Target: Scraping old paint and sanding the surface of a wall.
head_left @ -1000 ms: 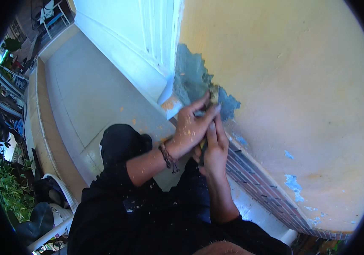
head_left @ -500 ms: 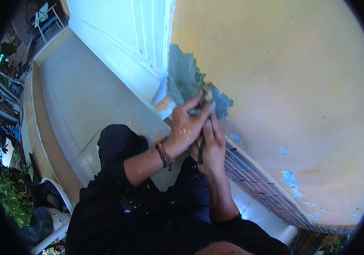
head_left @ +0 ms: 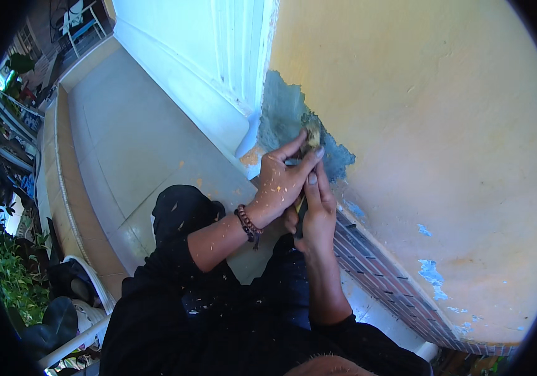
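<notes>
Both hands work on a scraper (head_left: 312,135) with a yellowish, worn blade and a dark and yellow handle. My left hand (head_left: 279,183) pinches its upper part with thumb and fingers, while my right hand (head_left: 318,220) wraps round the handle below. The blade rests at a bare, ragged grey patch (head_left: 281,100) where the yellow wall's paint is gone, beside a white panelled door or frame (head_left: 199,44). Pale flakes speckle my left hand and forearm.
A tiled ledge (head_left: 112,125) with orange flakes lies to the left, edged by a tan border (head_left: 69,194). Beyond are plants (head_left: 15,269), white railings and a chair (head_left: 78,25). A brick-patterned skirting (head_left: 381,276) runs along the wall's foot. My bent legs are below.
The view has shifted slightly between frames. Both hands keep their grip on the scraper, which has moved a little higher on the grey patch.
</notes>
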